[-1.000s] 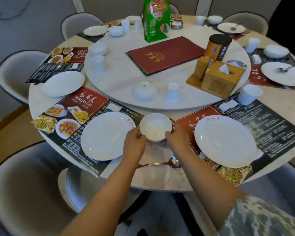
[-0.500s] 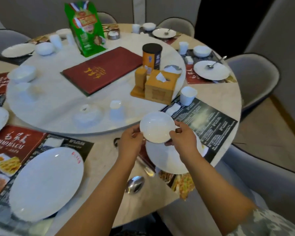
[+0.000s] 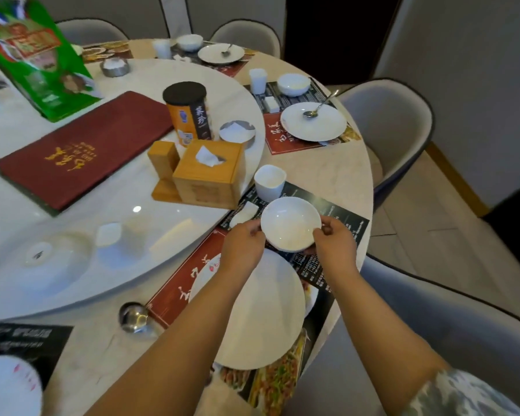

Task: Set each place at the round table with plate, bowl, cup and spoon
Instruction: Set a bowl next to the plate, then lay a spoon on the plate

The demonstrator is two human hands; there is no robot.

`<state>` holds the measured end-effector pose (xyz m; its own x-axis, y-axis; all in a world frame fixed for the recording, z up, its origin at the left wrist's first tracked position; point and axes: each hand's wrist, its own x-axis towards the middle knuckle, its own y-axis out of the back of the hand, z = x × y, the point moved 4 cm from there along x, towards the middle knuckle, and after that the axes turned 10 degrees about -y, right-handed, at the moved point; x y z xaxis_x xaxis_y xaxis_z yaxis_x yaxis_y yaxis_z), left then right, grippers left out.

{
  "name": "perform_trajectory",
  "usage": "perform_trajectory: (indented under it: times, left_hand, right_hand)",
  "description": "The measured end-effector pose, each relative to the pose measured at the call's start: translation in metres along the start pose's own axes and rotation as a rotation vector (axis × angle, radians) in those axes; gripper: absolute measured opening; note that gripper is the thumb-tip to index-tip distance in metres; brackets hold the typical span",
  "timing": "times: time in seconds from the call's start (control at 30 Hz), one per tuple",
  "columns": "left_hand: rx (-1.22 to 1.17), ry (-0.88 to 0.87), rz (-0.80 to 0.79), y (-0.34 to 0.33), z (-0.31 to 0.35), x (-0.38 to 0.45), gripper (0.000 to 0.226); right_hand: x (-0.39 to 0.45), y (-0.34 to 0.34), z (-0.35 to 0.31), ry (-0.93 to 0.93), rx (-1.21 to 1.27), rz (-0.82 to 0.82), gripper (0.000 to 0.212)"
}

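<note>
White bowl [image 3: 290,225], white plate [image 3: 261,316], maroon menu [image 3: 81,148], green bag [image 3: 33,55].

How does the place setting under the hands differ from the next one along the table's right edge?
The near plate is bare; the far plate carries a spoon. The near bowl is held by left hand and right hand; the far bowl rests on its mat. Both have white cups.

White bowl [image 3: 290,225] upright, held over placemat near table's edge, between square white cup [image 3: 270,181] and white plate [image 3: 261,319]; spoon [image 3: 132,318] left of plate.
</note>
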<state>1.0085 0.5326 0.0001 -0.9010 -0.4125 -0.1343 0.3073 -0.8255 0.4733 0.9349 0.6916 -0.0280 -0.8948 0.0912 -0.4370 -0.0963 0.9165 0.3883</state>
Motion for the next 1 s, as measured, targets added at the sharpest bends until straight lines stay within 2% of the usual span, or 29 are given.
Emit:
perform_trajectory:
  times: [0.3,0.5,0.6,0.67,0.83,1.0]
  left_hand:
    - [0.038,0.0,0.004,-0.016,-0.003,-0.002,0.037]
    - [0.073,-0.022,-0.026,-0.013,-0.011,-0.001,0.043]
    - [0.011,-0.049,0.018,-0.001,-0.015,-0.014,0.039]
    - [-0.027,-0.088,0.077,0.012,-0.022,-0.032,0.037]
    - [0.046,-0.154,0.217,0.056,-0.056,-0.095,0.032]
    - [0.138,-0.09,0.358,0.102,-0.108,-0.158,0.022]
  right_hand:
    - [0.008,0.006,0.015,-0.036,0.003,0.008,0.035]
    - [-0.007,0.004,0.013,0.008,-0.091,0.041,0.04]
    - [-0.03,0.002,0.014,0.012,-0.096,0.12,0.048]
    - [-0.051,-0.002,0.016,0.023,-0.031,0.124,0.046]
    - [-0.109,-0.038,0.025,0.137,-0.034,-0.044,0.023]
    - [-0.17,-0.087,0.036,0.251,-0.194,-0.234,0.019]
